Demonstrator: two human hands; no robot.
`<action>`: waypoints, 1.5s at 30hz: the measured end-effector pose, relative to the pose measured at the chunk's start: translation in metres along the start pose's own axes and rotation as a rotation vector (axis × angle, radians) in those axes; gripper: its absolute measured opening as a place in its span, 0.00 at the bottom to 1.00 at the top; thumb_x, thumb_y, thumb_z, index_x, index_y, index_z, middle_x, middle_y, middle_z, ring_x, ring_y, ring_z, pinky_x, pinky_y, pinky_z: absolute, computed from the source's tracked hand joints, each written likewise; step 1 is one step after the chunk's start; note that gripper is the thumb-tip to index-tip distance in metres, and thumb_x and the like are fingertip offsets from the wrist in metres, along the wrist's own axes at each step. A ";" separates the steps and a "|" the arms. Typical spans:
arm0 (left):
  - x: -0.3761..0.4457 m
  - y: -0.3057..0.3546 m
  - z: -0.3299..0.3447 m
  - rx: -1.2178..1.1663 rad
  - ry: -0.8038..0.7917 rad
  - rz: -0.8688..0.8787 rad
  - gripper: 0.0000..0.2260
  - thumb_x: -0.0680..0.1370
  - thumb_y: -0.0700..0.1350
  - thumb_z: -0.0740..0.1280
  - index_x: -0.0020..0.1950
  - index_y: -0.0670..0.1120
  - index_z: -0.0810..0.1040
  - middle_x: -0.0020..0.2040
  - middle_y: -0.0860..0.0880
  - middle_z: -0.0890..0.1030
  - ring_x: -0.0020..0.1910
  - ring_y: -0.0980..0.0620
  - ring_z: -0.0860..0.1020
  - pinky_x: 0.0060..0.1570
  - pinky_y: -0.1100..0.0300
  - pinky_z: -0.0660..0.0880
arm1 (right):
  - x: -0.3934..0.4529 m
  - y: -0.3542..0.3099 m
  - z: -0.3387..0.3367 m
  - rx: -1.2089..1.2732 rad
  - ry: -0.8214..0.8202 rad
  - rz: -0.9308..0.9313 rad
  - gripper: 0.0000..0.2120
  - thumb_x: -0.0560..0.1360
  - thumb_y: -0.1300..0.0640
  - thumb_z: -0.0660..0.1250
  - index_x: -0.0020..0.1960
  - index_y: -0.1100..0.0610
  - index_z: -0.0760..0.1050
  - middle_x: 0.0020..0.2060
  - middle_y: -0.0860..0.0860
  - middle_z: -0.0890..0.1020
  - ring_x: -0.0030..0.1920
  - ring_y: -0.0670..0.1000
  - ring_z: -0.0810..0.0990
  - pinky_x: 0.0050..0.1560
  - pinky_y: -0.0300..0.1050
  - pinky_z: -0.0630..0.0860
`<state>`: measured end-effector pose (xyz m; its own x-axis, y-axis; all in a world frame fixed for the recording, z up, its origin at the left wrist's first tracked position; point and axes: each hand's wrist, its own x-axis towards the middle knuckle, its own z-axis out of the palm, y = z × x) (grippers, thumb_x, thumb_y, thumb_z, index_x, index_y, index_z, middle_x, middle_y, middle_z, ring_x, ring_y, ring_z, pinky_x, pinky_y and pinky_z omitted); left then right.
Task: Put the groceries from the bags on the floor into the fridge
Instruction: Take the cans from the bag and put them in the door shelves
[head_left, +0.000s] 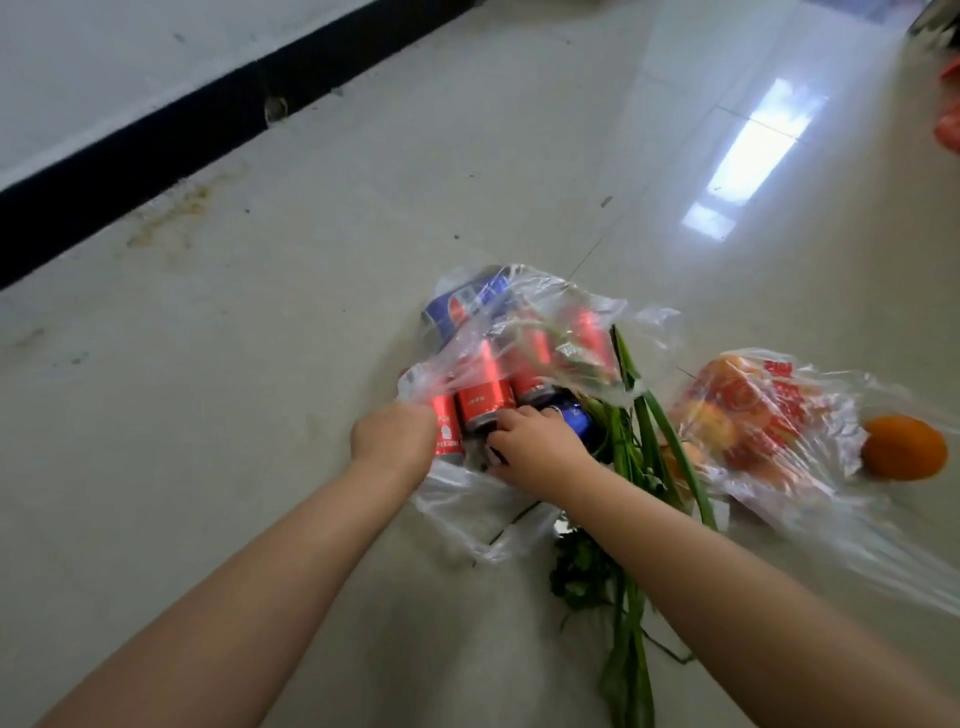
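A clear plastic bag (540, 317) lies on the floor with several red cans (485, 395) and blue cans (470, 304) inside. My left hand (395, 434) is closed around a red can (448, 431) at the bag's near-left edge. My right hand (537, 447) grips the end of a dark can (483, 423) at the bag's mouth, beside another blue can (574, 415). Green leafy stalks (636, 467) lie to the right of the cans. A second clear bag with red print (763, 415) holds oranges.
A loose orange (904, 453) rests on the floor at the far right. A black skirting strip (156, 140) runs along the white wall at the upper left. Red bags (948, 124) show at the right edge. Pale glossy tiles (311, 291) surround the bags.
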<state>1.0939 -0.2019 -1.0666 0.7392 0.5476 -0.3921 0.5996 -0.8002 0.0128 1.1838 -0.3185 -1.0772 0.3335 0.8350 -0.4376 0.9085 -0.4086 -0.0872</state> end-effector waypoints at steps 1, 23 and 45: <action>-0.003 -0.004 0.006 0.024 0.092 0.029 0.10 0.77 0.43 0.65 0.56 0.43 0.79 0.55 0.42 0.82 0.53 0.42 0.82 0.48 0.55 0.78 | -0.004 -0.001 0.004 -0.013 0.025 0.009 0.17 0.77 0.53 0.59 0.63 0.58 0.73 0.65 0.57 0.71 0.64 0.58 0.69 0.61 0.51 0.67; 0.069 -0.018 -0.003 -0.243 -0.019 -0.061 0.20 0.78 0.54 0.61 0.70 0.53 0.69 0.68 0.43 0.69 0.68 0.43 0.69 0.65 0.51 0.69 | 0.006 -0.017 0.007 -0.276 -0.103 -0.077 0.19 0.77 0.59 0.60 0.67 0.60 0.67 0.66 0.57 0.69 0.67 0.59 0.64 0.64 0.52 0.64; 0.051 0.018 -0.027 0.647 0.083 0.826 0.16 0.73 0.38 0.58 0.49 0.48 0.84 0.51 0.52 0.83 0.59 0.51 0.72 0.61 0.57 0.65 | 0.012 0.004 0.012 -0.344 0.113 -0.322 0.11 0.46 0.45 0.78 0.24 0.47 0.79 0.22 0.40 0.80 0.28 0.40 0.79 0.33 0.32 0.75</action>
<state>1.1512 -0.1816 -1.0613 0.8767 -0.2322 -0.4213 -0.3606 -0.8969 -0.2559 1.1885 -0.3144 -1.0940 0.0294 0.9417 -0.3351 0.9942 0.0070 0.1069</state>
